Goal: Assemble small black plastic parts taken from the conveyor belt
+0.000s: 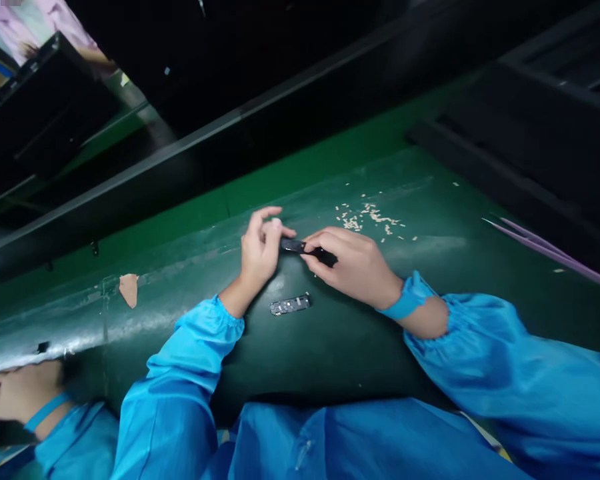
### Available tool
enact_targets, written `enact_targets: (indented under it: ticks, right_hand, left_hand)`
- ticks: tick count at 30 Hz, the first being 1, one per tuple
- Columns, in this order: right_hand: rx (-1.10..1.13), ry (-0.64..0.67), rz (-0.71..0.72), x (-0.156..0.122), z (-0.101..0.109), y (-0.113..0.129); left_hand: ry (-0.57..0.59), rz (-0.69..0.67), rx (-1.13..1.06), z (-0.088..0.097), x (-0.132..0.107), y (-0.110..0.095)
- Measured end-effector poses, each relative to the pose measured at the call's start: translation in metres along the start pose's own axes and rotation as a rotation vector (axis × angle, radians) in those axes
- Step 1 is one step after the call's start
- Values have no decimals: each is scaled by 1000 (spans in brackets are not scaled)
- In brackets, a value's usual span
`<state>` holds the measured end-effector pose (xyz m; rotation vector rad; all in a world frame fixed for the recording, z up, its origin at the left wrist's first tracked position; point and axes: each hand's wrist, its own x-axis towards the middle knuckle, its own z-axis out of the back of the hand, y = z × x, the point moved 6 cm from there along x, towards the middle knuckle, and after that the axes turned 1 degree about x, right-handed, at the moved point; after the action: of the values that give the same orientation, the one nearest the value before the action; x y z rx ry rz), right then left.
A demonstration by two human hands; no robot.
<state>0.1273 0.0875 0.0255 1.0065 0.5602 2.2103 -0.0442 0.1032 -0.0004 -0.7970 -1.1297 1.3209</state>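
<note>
My right hand (350, 260) is closed on a small black oblong part (293, 247), whose far end sticks out toward the left. Close by on that side, my left hand (261, 248) has its fingers apart and partly curled; whether a fingertip touches the part I cannot tell. A pale patch shows at one of its fingertips. Just below both hands, a narrow dark circuit-board-like piece (290, 305) with small light components lies flat on the green work surface (330, 360). Beyond my right hand, many tiny pale bits (370, 217) are scattered.
Pinkish-purple tweezers (550, 248) lie at the right, beside a dark box-like structure (530, 140). A tan scrap (129, 290) rests at the left. A co-worker's hand (27, 393) is at lower left, and another person (40, 30) stands beyond the dark rail (190, 140).
</note>
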Motion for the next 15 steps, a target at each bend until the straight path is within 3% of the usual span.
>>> enact_targets:
  ticks: [4,8,12,15]
  right_hand:
    - [34,275,235,-7,-2,35]
    - [3,503,333,-21,-17,54]
    - [56,609,236,-27,-31,49]
    - [173,557,87,-30,-32,31]
  left_hand:
    - [-112,167,-134,11,16,24]
    - [-94,144,-124,9,18,26]
    - [-107,156,-134,5,6,24]
    - [-60,204,-208,6,9,33]
